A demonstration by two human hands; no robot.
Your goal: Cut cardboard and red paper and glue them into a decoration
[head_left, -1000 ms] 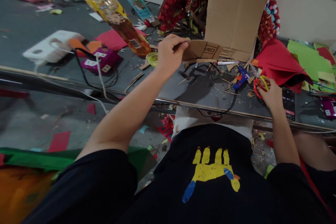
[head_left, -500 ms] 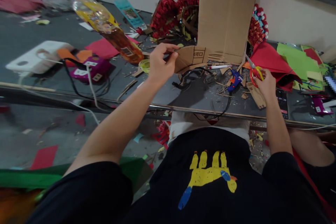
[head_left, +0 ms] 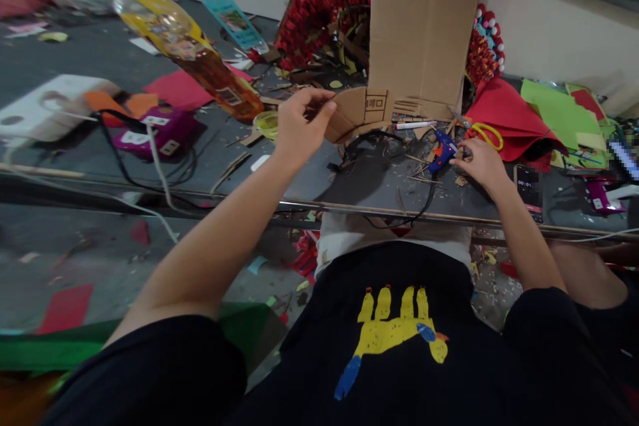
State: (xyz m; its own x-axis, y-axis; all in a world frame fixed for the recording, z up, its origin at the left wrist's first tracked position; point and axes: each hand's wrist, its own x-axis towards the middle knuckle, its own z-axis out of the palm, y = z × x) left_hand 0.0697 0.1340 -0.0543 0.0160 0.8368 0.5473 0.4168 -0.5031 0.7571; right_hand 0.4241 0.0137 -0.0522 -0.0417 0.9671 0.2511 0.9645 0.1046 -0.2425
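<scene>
My left hand (head_left: 304, 121) pinches a curved strip of brown cardboard (head_left: 351, 112) with printed characters, raised a little over the table. Close by the blue glue gun (head_left: 441, 150) is my right hand (head_left: 483, 161), its thumb and forefinger apart; whether they touch the gun is unclear. Yellow-handled scissors (head_left: 486, 136) lie just beyond that hand, partly on red sheets (head_left: 509, 116). A marker (head_left: 413, 125) rests among cardboard scraps between my hands.
A tall cardboard panel (head_left: 426, 26) stands at the back beside red tufted pieces (head_left: 304, 23). On the left are a tea bottle (head_left: 184, 46), a blue bottle (head_left: 232, 16), a purple power block (head_left: 157, 130) and cables. A phone (head_left: 529, 192) lies right; another person's limb (head_left: 589, 273) shows beside me.
My right hand has let go of the scissors, which now lie on the table, and has moved left to the glue gun. My left hand keeps the cardboard strip. The view has shifted slightly.
</scene>
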